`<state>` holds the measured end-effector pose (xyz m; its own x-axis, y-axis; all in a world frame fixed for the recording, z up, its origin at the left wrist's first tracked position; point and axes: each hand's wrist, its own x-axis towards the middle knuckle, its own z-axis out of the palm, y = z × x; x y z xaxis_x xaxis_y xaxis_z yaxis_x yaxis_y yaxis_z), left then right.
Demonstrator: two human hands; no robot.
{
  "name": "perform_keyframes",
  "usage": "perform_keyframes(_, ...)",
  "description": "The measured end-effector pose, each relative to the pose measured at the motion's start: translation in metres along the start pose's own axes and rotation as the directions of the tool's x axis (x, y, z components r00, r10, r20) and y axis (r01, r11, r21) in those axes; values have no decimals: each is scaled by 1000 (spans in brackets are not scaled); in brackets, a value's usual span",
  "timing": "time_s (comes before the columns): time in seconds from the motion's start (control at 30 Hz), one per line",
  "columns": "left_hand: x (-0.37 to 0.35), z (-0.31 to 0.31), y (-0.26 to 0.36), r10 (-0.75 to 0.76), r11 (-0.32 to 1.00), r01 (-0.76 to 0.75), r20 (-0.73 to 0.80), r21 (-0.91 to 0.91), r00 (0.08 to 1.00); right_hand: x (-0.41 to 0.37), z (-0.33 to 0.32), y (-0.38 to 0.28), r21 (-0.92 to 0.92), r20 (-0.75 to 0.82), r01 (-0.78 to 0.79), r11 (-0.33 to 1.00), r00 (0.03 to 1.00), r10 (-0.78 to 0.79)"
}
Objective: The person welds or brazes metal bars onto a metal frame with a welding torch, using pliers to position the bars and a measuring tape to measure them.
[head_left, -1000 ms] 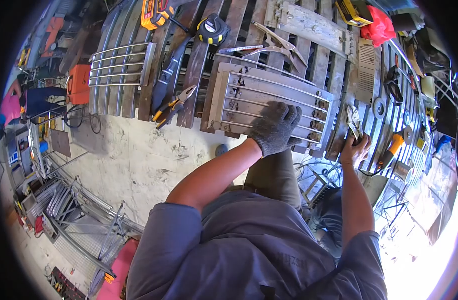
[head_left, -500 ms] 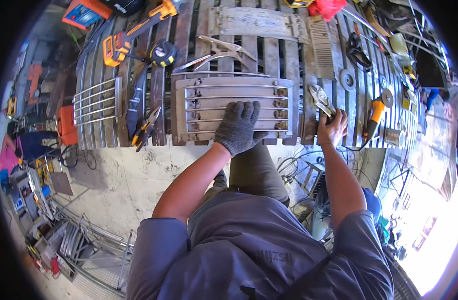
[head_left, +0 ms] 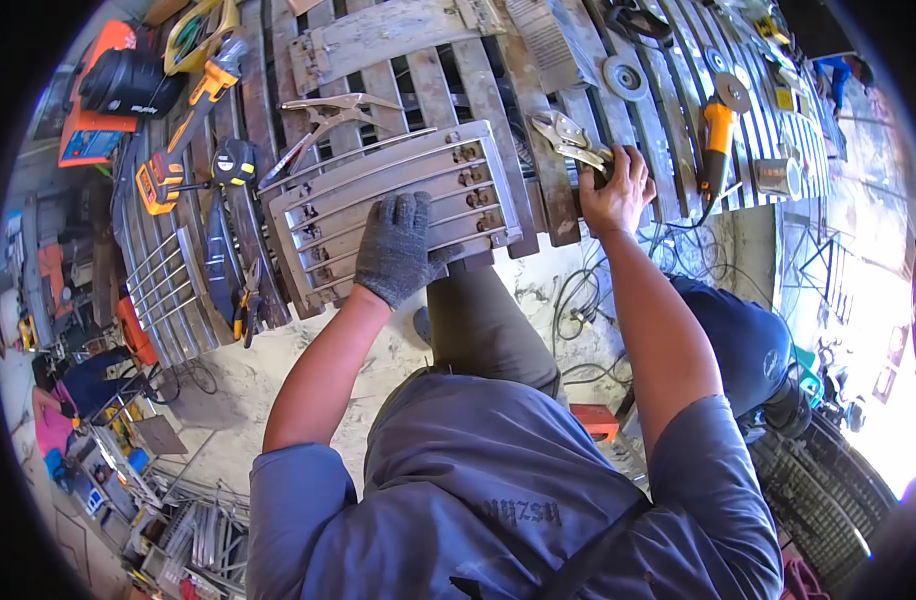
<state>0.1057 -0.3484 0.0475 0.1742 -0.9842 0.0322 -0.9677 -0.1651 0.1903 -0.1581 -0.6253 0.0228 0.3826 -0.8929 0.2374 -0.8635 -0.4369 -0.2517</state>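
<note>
A metal panel point(head_left: 343, 215) sits left of the middle in the upper half of the frame, lying flat and slightly aslant on the slatted table point(head_left: 555, 215), with thin metal rods point(head_left: 458, 216) running lengthwise across it. The left hand point(head_left: 393, 245), in a grey knitted glove, rests on the panel and its rods, fingers released and laid out side by side, the thumb out to the right; it isn't gripping anything that I can see. Over to the right, at the table's near edge, the bare right hand point(head_left: 616, 192) has its thumb and curled fingers grasping the handle end of the locking pliers point(head_left: 570, 138), whose head points to the upper left. Just beyond the panel lies a long-jawed clamp point(head_left: 323, 120), with a tape measure point(head_left: 234, 162) to its left. A pair of yellow-handled pliers point(head_left: 246, 305) lies left of the panel, near a smaller rod grille point(head_left: 161, 283). In the upper right there's a yellow grinder point(head_left: 718, 140), and a round disc point(head_left: 626, 77) lies between it and the locking pliers.
</note>
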Motion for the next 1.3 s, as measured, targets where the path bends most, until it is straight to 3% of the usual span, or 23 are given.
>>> perform_keyframes(0.1, 2, -5, 2, 21, 1000, -22, 39, 19, 999, 0, -2, -1, 15, 7, -4, 1000, 1000, 4)
perform_keyframes(0.2, 4, 2, 3, 56, 985, -72, 108, 159, 993, -1, -1, 0, 15, -6, 7, 1000, 1000, -7)
perform_keyframes(0.4, 5, 8, 4, 60, 967, -82, 98, 239, 993, -1, -2, -3, 19, -13, 2, 1000, 1000, -1)
perform_keyframes(0.7, 10, 8, 23, -30, 848, -59, 160, 527, 987, -1, -3, -2, 11, 8, -9, 1000, 1000, 9)
perform_keyframes(0.8, 5, 7, 14, 45, 895, -89, 109, 437, 993, -1, -3, -2, 17, 21, -18, 1000, 1000, 18)
perform_keyframes(0.9, 4, 6, 18, 17, 910, -36, 51, 414, 999, -1, -5, -4, 10, 38, -25, 1000, 999, 25)
perform_keyframes(0.93, 2, -3, 27, -94, 936, 31, 163, 352, 982, -1, -4, -3, -1, 32, -24, 1000, 999, 24)
perform_keyframes(1.03, -19, 14, 25, -43, 969, 53, -46, 242, 998, -1, -3, -1, 3, 7, -2, 1000, 1000, 2)
perform_keyframes(1.07, -29, 20, 25, -93, 978, 91, 3, 186, 996, -2, -3, -1, 3, 3, 4, 1000, 1000, -4)
perform_keyframes(1.17, -57, 21, 27, -117, 982, 124, -57, 140, 991, -1, 0, -2, -20, -23, 8, 1000, 1000, -9)
perform_keyframes(1.3, -88, 18, 27, -164, 986, 164, -28, 31, 986, -1, 5, 0, -31, -51, 13, 999, 999, -14)
